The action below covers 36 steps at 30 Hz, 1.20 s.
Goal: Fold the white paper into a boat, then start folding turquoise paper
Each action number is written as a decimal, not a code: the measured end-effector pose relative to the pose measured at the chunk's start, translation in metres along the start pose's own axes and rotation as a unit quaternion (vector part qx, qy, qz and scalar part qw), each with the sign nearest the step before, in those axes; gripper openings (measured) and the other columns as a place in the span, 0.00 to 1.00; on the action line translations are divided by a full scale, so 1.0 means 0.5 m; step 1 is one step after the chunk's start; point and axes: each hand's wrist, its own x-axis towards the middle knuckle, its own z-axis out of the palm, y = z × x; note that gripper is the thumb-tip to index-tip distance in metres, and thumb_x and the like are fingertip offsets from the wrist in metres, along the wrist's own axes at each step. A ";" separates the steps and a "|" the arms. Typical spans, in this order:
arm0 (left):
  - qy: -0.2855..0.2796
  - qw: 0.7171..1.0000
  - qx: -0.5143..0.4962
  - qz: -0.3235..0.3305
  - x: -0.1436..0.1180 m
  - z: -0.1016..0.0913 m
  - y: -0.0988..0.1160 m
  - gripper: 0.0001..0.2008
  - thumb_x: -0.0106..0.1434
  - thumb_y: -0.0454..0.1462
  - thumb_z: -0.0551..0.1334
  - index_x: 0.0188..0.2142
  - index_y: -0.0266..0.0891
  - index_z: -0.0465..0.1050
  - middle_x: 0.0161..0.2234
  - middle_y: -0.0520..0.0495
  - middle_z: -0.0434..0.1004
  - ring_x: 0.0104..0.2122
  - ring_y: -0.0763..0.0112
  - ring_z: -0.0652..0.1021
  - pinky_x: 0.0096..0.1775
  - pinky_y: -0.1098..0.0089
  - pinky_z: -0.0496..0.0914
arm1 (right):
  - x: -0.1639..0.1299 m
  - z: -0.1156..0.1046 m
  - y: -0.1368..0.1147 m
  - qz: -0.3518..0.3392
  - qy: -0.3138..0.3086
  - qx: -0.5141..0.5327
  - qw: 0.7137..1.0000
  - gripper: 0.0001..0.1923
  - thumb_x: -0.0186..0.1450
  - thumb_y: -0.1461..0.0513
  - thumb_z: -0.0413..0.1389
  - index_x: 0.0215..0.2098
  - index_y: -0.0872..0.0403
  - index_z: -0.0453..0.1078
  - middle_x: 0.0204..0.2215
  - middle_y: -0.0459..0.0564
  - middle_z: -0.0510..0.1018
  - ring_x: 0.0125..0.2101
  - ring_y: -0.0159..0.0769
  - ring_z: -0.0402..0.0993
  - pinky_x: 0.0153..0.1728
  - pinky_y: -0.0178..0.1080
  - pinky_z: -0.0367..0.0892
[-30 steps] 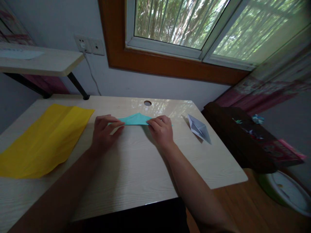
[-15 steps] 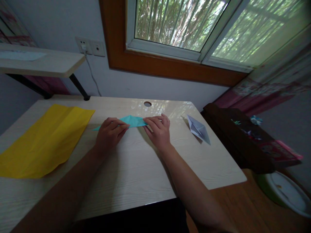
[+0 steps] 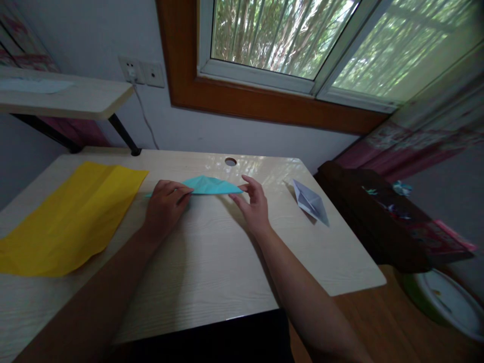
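A folded turquoise paper (image 3: 212, 185) is held just above the desk, its long straight edge toward me and a low peak along the top. My left hand (image 3: 164, 204) is closed on its left part, thumb and fingers pinching it; a thin tip of the paper shows past the knuckles on the left. At the pointed right end, my right hand (image 3: 255, 204) has the tip between its thumb and a finger, in a loose grip with the upper fingers raised. The folds under my left fingers are hidden.
A yellow paper sheet (image 3: 75, 222) lies on the desk (image 3: 219, 272) to the left. Toward the right edge stands a folded white paper boat (image 3: 310, 201). A raised shelf (image 3: 94, 98) is at the back left, and a cable hole (image 3: 230, 162) is near the wall.
My right hand has slid right along the paper to its tip, and its fingers have spread. My left hand has shifted slightly left. More of the turquoise paper shows between the hands.
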 end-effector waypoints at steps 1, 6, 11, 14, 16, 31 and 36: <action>-0.003 1.000 0.003 -0.001 -0.001 0.001 -0.001 0.07 0.67 0.36 0.62 0.43 0.42 0.77 0.39 0.47 0.79 0.42 0.61 0.76 0.50 0.56 0.69 | -0.001 0.000 -0.001 0.005 -0.002 -0.001 1.000 0.30 0.61 0.61 0.66 0.60 0.41 0.64 0.39 0.46 0.77 0.41 0.38 0.76 0.51 0.49 0.71; -0.020 1.000 0.020 0.004 -0.002 0.004 0.004 0.11 0.67 0.38 0.62 0.48 0.44 0.76 0.41 0.45 0.79 0.45 0.58 0.74 0.51 0.54 0.69 | -0.002 0.004 -0.003 0.018 -0.013 0.022 1.000 0.30 0.61 0.61 0.66 0.60 0.40 0.65 0.38 0.45 0.78 0.40 0.37 0.77 0.49 0.47 0.72; -0.026 0.998 0.019 0.054 0.002 0.005 0.032 0.15 0.68 0.38 0.61 0.54 0.45 0.73 0.45 0.45 0.79 0.46 0.58 0.74 0.52 0.56 0.69 | -0.004 0.018 -0.013 0.035 -0.035 0.068 0.996 0.31 0.60 0.61 0.67 0.60 0.41 0.64 0.35 0.43 0.79 0.37 0.35 0.77 0.47 0.44 0.73; -0.021 0.996 0.012 0.088 0.005 0.004 0.051 0.18 0.67 0.38 0.63 0.56 0.46 0.71 0.47 0.45 0.79 0.46 0.59 0.75 0.52 0.57 0.70 | -0.008 0.029 -0.020 0.048 -0.053 0.097 0.993 0.32 0.60 0.61 0.67 0.60 0.42 0.64 0.34 0.42 0.79 0.37 0.34 0.78 0.46 0.43 0.73; -0.020 0.995 0.010 0.102 0.006 0.003 0.061 0.19 0.67 0.38 0.63 0.56 0.45 0.71 0.48 0.44 0.79 0.47 0.58 0.75 0.52 0.57 0.71 | -0.012 0.035 -0.024 0.052 -0.066 0.111 0.990 0.31 0.60 0.62 0.67 0.59 0.42 0.65 0.34 0.41 0.79 0.37 0.34 0.78 0.46 0.42 0.73; -0.024 0.995 -0.009 0.101 0.009 -0.005 0.068 0.18 0.68 0.32 0.60 0.56 0.45 0.71 0.45 0.45 0.80 0.43 0.61 0.77 0.48 0.59 0.73 | -0.024 0.051 -0.044 0.055 -0.105 0.154 0.981 0.28 0.60 0.61 0.67 0.57 0.41 0.66 0.37 0.43 0.80 0.39 0.33 0.79 0.48 0.42 0.75; -0.010 0.994 -0.003 0.108 0.008 -0.001 0.065 0.22 0.68 0.34 0.60 0.61 0.45 0.65 0.44 0.44 0.80 0.42 0.61 0.78 0.48 0.59 0.73 | -0.022 0.054 -0.053 0.068 -0.089 0.164 0.980 0.26 0.61 0.61 0.66 0.56 0.43 0.66 0.36 0.43 0.80 0.37 0.34 0.79 0.44 0.42 0.76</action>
